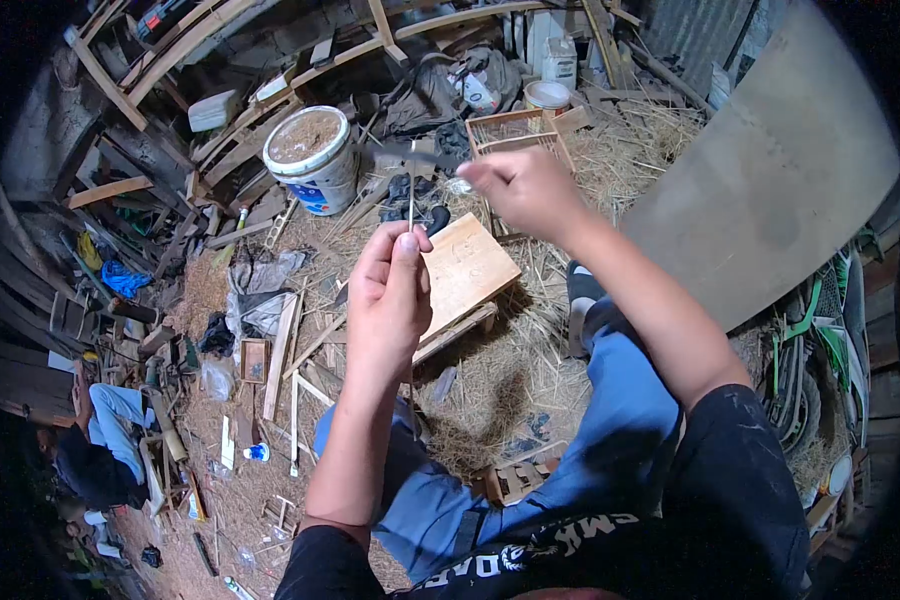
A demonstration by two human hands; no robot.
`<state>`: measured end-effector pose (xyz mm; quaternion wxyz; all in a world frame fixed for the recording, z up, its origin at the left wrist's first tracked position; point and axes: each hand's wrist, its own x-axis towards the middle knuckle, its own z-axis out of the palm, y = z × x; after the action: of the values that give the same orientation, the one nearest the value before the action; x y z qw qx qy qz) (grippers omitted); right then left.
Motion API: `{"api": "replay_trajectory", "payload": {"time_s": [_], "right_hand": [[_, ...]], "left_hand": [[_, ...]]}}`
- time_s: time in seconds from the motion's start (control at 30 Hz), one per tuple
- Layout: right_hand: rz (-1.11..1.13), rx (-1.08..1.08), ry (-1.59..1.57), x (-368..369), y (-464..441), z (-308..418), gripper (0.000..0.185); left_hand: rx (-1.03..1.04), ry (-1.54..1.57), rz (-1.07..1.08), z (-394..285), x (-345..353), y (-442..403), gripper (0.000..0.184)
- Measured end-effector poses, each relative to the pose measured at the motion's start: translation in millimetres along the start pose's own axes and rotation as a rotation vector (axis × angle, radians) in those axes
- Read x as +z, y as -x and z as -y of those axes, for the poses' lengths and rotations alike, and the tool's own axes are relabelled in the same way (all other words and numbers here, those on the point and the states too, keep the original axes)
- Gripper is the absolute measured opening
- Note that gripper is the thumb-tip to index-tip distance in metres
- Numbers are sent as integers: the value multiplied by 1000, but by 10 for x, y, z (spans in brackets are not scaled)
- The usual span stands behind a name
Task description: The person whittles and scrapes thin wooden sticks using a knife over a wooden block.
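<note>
The fingers of your left hand (385, 292) pinch a thin stick (412, 190), thumb flat along it, so it stands roughly upright in the air in front of you. Your right hand (530, 195) is closed around what looks like the handle of a knife (435, 158); its blurred dark blade points left across the stick's upper part, and you can't tell whether it touches.

The edge lies just above your left thumb, so a slip down the stick could cut you. With nothing backing the stick, too much pressure could snap or twist it in that pinch. A dropped blade could land on your trousers (610, 400), since your legs are spread below.

Beneath your hands is a low wooden worktop (465, 270), on a floor strewn with straw (660, 135) that could hide anything dropped.

Your black T-shirt (650, 560) carries pale letters, apparently "SMK" and "DAE", partly lost in folds. The bucket (325, 185) has a blue label and the white jug (560, 65) some marking, both too small to read.
</note>
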<state>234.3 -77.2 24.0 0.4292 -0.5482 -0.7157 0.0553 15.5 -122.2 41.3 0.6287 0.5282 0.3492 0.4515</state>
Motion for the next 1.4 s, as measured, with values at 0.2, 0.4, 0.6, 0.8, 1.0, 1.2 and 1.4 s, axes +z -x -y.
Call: {"api": "replay_trajectory", "payload": {"time_s": [0.2,0.4,0.6,0.8,1.0,1.2,1.4], "right_hand": [[14,-329,121,137,42,129,63],[54,-386,99,15,57,277,51],[-92,66,60,-158,-172,-53,62],[-168,295,68,-448,-54,-305,68],[-13,16,-51,-101,227,116,59],[58,-342,132,-82,295,203,60],[-18,-77,175,-156,172,36,66]], "left_hand": [[-5,-52,-38,-12,-35,5,17],[39,-193,-158,21,13,52,18],[92,-124,-20,-114,65,123,20],[99,-124,-27,-134,37,169,20],[46,-132,-23,7,39,95,17],[25,-231,-49,116,73,96,15],[7,-210,11,144,83,74,14]]}}
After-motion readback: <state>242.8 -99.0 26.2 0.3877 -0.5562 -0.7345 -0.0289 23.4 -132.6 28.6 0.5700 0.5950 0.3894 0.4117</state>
